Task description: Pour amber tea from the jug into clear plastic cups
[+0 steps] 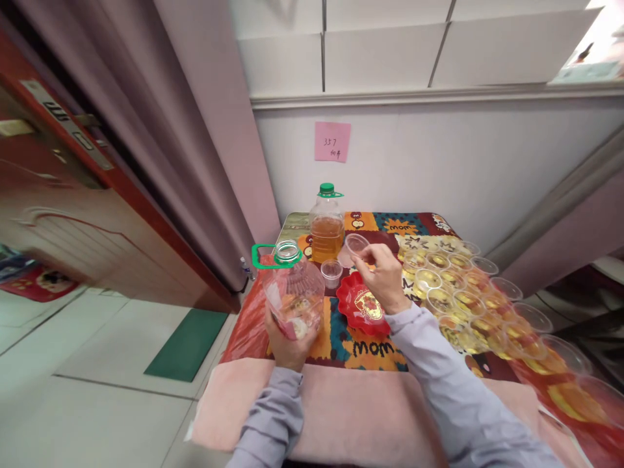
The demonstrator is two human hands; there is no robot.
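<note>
My left hand (287, 341) is wrapped round an open clear plastic bottle (292, 286) with a green neck ring and handle, held upright over the table's near left part. My right hand (385, 276) pinches a small clear plastic cup (357, 245) by its rim, tilted, above a red scalloped dish (358, 305). Another small clear cup (331, 271) stands on the table between the two hands. Behind it stands a capped bottle (326, 227) with a green lid, about half full of amber liquid.
Several rows of clear cups (468, 299) holding amber liquid cover the table's right side. A colourful patterned cloth (370, 348) covers the table, with a pink cloth (351, 409) at the near edge. A pink note (332, 141) hangs on the wall; a red door (58, 195) stands at the left.
</note>
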